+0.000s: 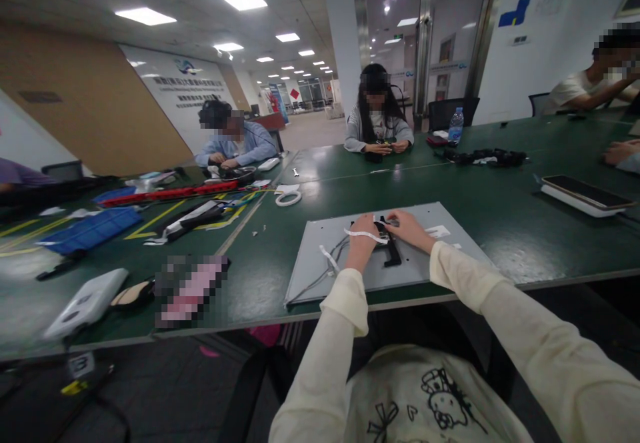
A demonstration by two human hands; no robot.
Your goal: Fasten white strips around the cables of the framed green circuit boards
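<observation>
A flat grey panel (305, 263) lies at the table's front edge, with a black bracket-like part (393, 254) on top of it. My left hand (362, 239) is at the left side of that black part, its fingers curled and mostly hidden from me. From the right, my right hand (409, 228) reaches in, thumb and fingers pinched at the part's far end; what they grip is too small to make out. A white strip (369, 235) runs across my left hand. Beside it, a grey cable (316, 287) with a white tag (329, 257) trails over the panel.
A roll of white tape (288, 198) lies beyond the panel. To the left are a blue tray (93, 228), a white device (87, 303) and a pink blurred item (195, 289). A phone on a white box (583, 199) lies right. Several people sit around the green table (530, 243).
</observation>
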